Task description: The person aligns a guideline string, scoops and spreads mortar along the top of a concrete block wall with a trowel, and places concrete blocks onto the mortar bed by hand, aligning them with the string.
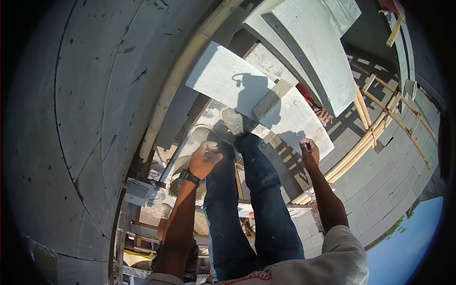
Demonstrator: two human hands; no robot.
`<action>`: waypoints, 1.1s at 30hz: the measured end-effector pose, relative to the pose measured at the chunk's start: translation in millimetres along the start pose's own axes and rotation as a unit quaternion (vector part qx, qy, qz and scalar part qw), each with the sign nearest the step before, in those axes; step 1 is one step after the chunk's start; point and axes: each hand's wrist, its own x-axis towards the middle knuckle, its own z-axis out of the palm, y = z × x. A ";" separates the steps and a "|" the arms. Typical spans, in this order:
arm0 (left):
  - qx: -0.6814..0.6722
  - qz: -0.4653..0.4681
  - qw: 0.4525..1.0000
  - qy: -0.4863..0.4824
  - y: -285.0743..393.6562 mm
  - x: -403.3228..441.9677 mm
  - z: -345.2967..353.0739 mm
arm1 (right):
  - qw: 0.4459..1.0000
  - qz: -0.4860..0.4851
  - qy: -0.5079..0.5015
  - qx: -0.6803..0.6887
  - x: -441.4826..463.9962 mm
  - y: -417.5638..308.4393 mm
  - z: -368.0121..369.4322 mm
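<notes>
My left hand (205,157), with a dark watch on its wrist, hangs over my left thigh. Its fingers are loosely curled, with nothing visible in them. On the other side my right hand (309,151) is closed, fingertips drawn together, in front of the near right end of a pale grey slab (221,71); whether it touches the slab I cannot tell. No object shows between those fingers. Across the slab lies a small block piece (274,99), partly in my head's shadow. A round bucket (203,133) stands beside my left leg.
Large pale panels (308,42) lean beyond the slab; another person's hand (323,115) and red sleeve show beneath them. A bamboo pole (180,66) runs along the grey wall (85,118) at left. Bamboo scaffolding (380,121) stands before a block wall (365,183) at right. Gaps open below my feet.
</notes>
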 end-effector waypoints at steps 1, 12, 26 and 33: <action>0.048 0.066 0.996 0.031 9.4 41.0 25.2 | 0.999 0.027 0.033 -0.033 -0.5 -1.4 -18.4; 0.325 0.364 0.867 0.100 130.3 232.2 117.3 | 0.916 0.242 0.276 0.161 92.7 239.7 -131.9; 0.293 0.231 0.925 0.065 94.6 209.3 -36.9 | 0.879 0.178 0.206 0.392 113.1 177.2 -0.4; 0.178 0.168 0.951 0.189 44.3 183.0 -66.1 | 0.904 0.029 0.387 -0.178 105.0 72.5 -3.8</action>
